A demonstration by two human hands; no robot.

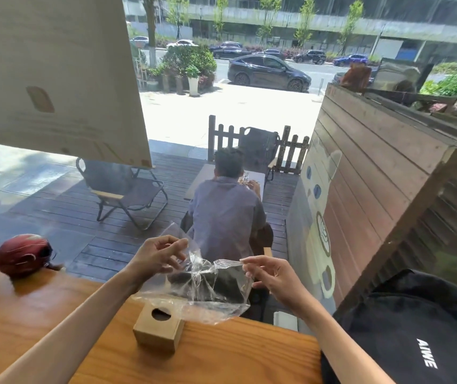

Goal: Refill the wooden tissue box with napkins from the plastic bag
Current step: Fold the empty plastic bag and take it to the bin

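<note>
A clear, crumpled plastic bag [202, 286] hangs in the air above the counter. My left hand [156, 256] pinches its upper left edge and my right hand [270, 274] pinches its upper right edge, stretching the mouth between them. I cannot tell whether napkins are inside, since the film is see-through and dark shapes behind it show through. Below the bag's left part stands the wooden tissue box [159, 329], a small cube with a round hole in its top, resting on the wooden counter [221, 353]. The bag's bottom hangs just above the box.
A red helmet [20, 254] lies at the counter's far left. A black backpack [413, 333] sits at the right end. A window runs behind the counter; beyond it a person sits at an outdoor table on a deck with folding chairs.
</note>
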